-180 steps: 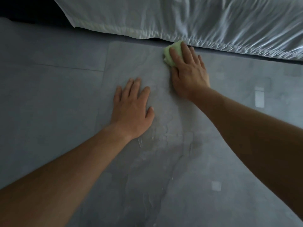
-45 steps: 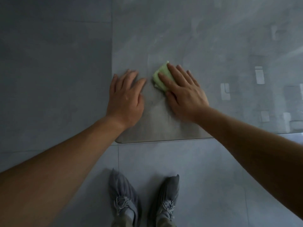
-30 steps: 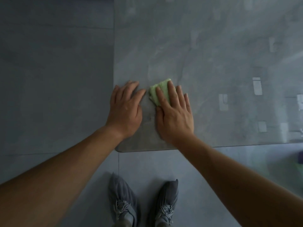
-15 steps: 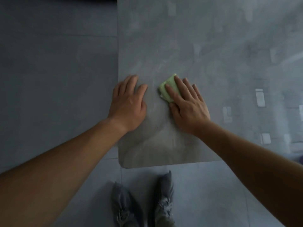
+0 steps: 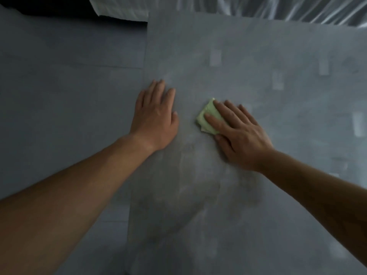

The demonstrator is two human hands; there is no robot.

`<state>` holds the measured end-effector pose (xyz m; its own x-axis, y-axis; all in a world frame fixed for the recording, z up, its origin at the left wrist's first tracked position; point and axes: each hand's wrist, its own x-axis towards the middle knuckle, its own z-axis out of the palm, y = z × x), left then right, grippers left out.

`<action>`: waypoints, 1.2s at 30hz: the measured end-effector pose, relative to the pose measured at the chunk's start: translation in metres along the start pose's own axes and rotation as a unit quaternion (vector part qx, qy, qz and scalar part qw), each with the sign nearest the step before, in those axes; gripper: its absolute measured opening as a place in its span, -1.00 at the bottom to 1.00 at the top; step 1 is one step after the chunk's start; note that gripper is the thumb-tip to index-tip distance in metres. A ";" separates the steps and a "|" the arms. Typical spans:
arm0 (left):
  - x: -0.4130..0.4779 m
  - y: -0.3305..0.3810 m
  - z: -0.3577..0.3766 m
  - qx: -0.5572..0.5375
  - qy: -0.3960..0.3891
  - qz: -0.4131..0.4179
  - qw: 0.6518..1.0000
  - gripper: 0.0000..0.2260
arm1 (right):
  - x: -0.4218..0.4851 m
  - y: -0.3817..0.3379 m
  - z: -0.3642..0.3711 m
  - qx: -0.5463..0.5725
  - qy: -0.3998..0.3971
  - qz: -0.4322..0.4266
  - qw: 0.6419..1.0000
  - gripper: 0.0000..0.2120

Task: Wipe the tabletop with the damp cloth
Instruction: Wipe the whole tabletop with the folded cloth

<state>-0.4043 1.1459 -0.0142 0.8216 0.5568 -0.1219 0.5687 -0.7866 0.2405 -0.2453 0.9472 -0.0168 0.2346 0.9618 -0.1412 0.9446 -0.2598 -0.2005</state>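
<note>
Grey stone-look tabletop (image 5: 258,56) fills most of the frame, with faint smeared streaks near its left edge. Grey tiled floor (image 5: 69,96) lies beyond that edge; white rumpled fabric (image 5: 278,8) runs along the far edge. Left hand (image 5: 155,116) lies flat, palm down, at the left edge, fingers together. Right hand (image 5: 238,135) presses flat, fingers slightly spread, on the green cloth (image 5: 206,119), well inside the left edge. Much of the cloth is hidden beneath the fingers. Blur softens detail.
</note>
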 end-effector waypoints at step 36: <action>0.047 -0.030 0.001 -0.072 0.014 0.031 0.997 -0.41 | 0.280 0.020 -0.042 0.017 0.033 -0.004 0.999 -0.46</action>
<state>-0.3825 1.1954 -0.0278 0.8528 0.5169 -0.0751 0.5033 -0.7747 0.3828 -0.1511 1.2151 -0.0196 0.2434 0.9669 -0.0765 0.9383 -0.2547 -0.2340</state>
